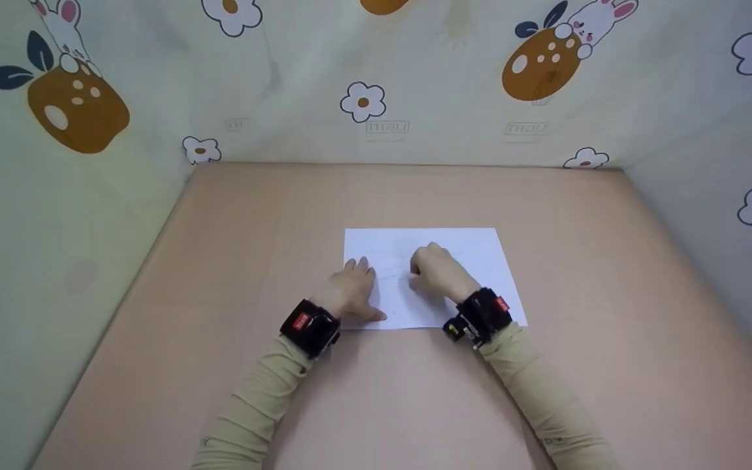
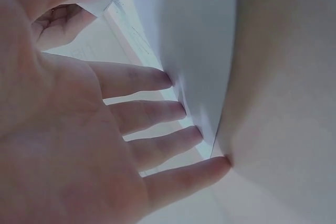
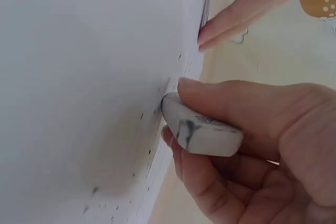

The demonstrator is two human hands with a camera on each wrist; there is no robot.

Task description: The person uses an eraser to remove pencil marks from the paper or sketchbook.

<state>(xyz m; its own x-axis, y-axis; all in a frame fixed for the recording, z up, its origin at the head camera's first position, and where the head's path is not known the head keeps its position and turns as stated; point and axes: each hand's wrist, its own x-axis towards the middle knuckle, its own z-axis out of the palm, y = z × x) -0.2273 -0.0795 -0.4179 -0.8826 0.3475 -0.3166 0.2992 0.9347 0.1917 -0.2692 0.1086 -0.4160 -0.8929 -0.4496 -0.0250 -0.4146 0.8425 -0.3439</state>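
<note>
Your right hand point(image 1: 441, 271) pinches smudged white eraser point(image 3: 210, 137) on paper point(image 1: 480, 254); your left hand point(image 1: 350, 290), fingers extended, touches paper.

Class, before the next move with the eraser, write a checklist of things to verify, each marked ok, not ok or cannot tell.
1. Eraser held: ok, pinched by the right hand.
2. Paper steadied: ok, the left hand rests across its left edge.
3. Paper fully on the table: ok.
4. Paper free of specks: not ok, dark ones lie on it.
5. Eraser clean: not ok, dark smudges show.
6. Paper free of writing: cannot tell, too faint.
</note>
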